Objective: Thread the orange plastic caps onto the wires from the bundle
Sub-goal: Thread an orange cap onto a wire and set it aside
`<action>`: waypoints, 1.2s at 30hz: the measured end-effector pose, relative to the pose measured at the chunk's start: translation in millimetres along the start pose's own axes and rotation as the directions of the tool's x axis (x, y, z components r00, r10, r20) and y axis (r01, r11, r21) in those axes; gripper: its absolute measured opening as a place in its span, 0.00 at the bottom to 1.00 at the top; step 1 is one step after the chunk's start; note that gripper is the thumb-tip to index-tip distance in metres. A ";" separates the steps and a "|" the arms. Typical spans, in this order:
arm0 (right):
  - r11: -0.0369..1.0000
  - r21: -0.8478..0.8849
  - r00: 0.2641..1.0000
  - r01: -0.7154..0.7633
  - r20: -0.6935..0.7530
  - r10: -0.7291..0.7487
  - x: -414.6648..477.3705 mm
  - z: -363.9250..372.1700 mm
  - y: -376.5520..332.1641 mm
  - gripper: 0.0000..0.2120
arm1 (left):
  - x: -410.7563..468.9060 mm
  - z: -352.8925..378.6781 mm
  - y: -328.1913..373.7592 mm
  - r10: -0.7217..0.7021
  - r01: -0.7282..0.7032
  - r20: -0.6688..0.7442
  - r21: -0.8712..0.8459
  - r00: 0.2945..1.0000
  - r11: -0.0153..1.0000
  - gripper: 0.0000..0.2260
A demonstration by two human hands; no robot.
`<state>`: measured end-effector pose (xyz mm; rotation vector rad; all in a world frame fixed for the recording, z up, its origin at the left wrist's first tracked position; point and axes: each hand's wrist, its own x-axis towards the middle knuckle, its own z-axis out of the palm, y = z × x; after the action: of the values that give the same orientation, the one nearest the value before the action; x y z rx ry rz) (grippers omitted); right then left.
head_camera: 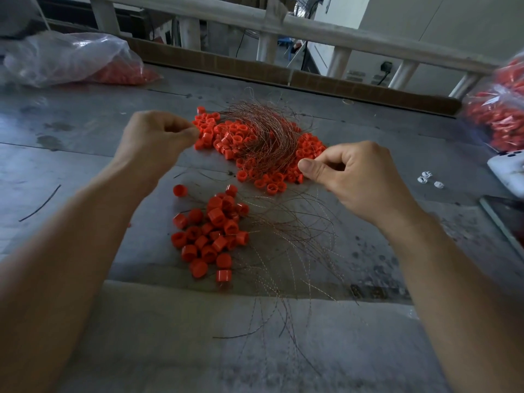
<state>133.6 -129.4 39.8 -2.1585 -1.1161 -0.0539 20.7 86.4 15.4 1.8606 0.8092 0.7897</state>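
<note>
Readable text: none on anything in view.
Orange caps (255, 143): plain plastic, no lettering to be made out.
Plastic bags (65, 58): clear film, no print legible.
White device (507, 168) at the counter's (85, 123) right edge: too blurred to read any marking.

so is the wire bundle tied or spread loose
Loose: the wire bundle fans out over the orange caps with no tie visible, strands straying at its edges.
</note>
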 end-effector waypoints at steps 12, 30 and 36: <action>1.000 -0.026 1.000 0.000 0.010 0.000 -0.2 2.0 0.3 0.11 | -18.2 8.5 5.2 0.134 -0.237 0.413 0.210 0.901 0.949 0.05; 0.999 -0.041 0.999 0.017 0.028 -0.016 -0.7 2.1 -1.7 0.11 | -17.0 6.5 8.8 0.193 -0.269 0.383 0.156 0.903 0.950 0.04; 0.990 0.143 0.998 0.003 0.058 -0.011 -2.6 5.5 -7.0 0.06 | -40.9 0.7 29.7 0.352 -0.364 0.404 -0.049 0.844 0.930 0.05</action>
<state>125.4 -125.2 38.7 -2.0403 -1.1260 0.0841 3.7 43.0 34.8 2.1387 0.2070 0.5781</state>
